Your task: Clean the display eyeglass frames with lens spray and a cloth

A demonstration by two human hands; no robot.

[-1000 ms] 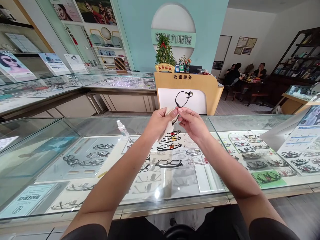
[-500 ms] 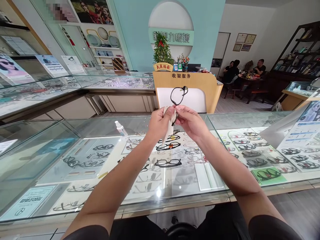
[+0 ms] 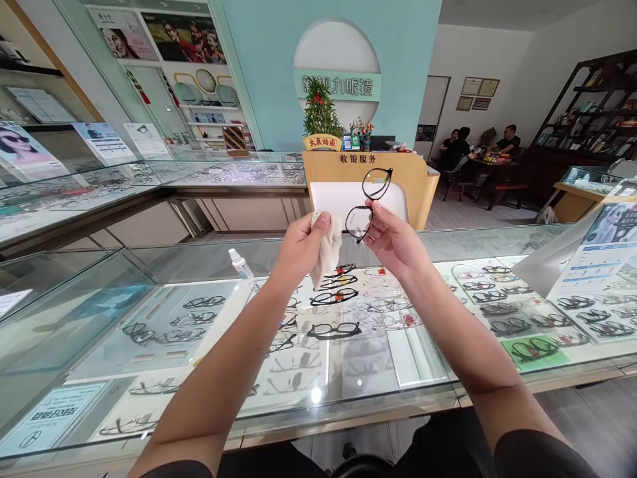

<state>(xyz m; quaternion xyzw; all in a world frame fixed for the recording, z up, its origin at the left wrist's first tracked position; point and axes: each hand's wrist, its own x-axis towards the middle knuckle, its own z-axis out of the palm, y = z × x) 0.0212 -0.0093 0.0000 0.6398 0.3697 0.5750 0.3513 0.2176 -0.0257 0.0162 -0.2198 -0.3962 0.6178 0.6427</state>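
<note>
Black-framed eyeglasses (image 3: pixel 359 222) are held up on end over the glass counter, one lens above the other. My right hand (image 3: pixel 395 242) pinches them near the bridge, and pale print shows on the lower lens. In my left hand (image 3: pixel 300 249) a cream-coloured cleaning cloth (image 3: pixel 327 255) is gripped between thumb and fingers and hangs down. The cloth is just left of the eyeglasses, with a small gap between them. Below both hands, several frames lie inside the display case, among them a black pair (image 3: pixel 334 330).
A white spray bottle (image 3: pixel 241 264) stands on the glass showcase (image 3: pixel 279 249), left of my hands. Beyond it is a wooden cashier desk (image 3: pixel 423 189) with a potted plant (image 3: pixel 320 116). A propped sign (image 3: pixel 597 249) is at the right. People sit at a table in the back right.
My hands have parted. The cloth came off the eyeglasses and moved left with my left hand, while my right hand shifted right and turned the eyeglasses so both lenses show.
</note>
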